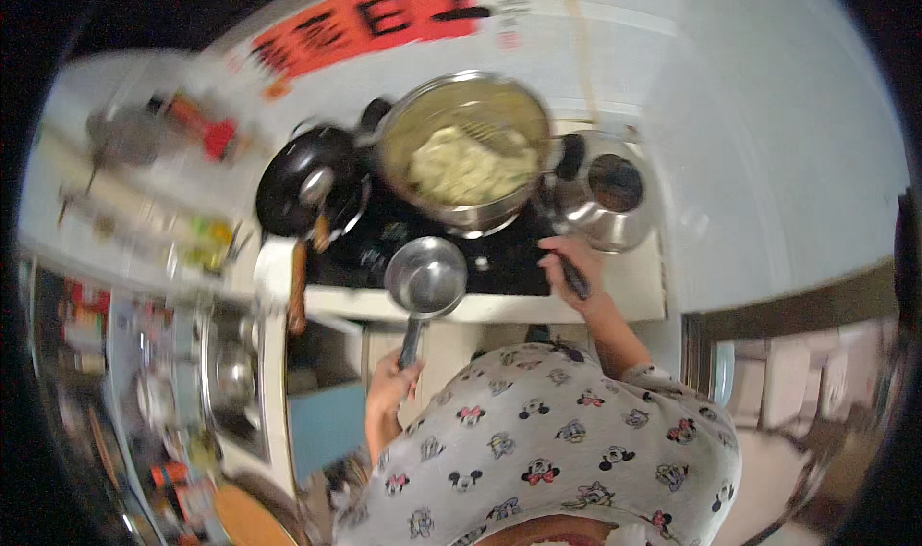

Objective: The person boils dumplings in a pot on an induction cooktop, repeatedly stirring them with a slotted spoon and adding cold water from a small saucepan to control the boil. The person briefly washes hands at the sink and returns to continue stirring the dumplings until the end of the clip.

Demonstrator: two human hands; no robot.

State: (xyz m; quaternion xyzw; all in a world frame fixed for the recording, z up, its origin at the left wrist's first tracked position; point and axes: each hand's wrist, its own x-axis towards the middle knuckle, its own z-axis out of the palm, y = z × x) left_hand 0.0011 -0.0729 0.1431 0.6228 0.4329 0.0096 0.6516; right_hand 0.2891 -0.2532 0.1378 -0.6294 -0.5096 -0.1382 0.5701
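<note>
My left hand point(391, 389) is closed round the dark handle of a small steel saucepan point(426, 275), which hangs over the stove's front edge. Its inside is shiny; whether it holds liquid is unclear. On the right, my right hand point(576, 269) is wrapped round a black handle point(576, 282) beside a steel vessel point(615, 224) with a dark round centre. I cannot tell whether that handle belongs to the vessel. Behind the saucepan stands a large steel pot point(396, 176), holding pale yellow-green food point(461, 176) and a slotted metal utensil point(492, 135).
The black glass cooktop point(519, 267) also carries a dark wok point(288, 181) with a wooden-handled spoon point(319, 195) on it. A cleaver point(277, 272) lies at the left counter edge. Farther left is a steel sink point(233, 373). Walls close in behind and at right.
</note>
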